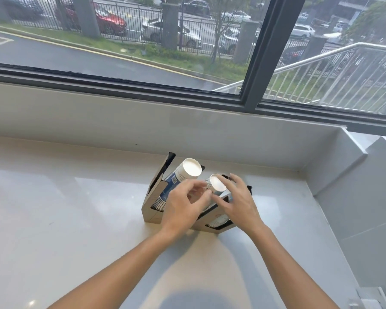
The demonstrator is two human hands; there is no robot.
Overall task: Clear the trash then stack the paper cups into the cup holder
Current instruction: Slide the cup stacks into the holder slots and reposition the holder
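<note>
A metal cup holder (153, 195) with two slanted slots stands on the white counter. The left slot carries a stack of blue-and-white paper cups (184, 171), bottoms up. A second cup stack (216, 182) leans in the right slot. My left hand (183, 206) hovers over the holder's middle, fingers curled close to the right stack's side. My right hand (237, 199) is spread on the right side of that stack, fingertips near its top. Whether either hand actually grips the stack is unclear. The lower parts of both stacks are hidden by my hands and the holder.
The white counter (65, 208) runs left and toward me. A low white wall (187, 134) backs it under a large window. On the right the counter ends at a raised ledge (334, 172) and a grey tiled wall.
</note>
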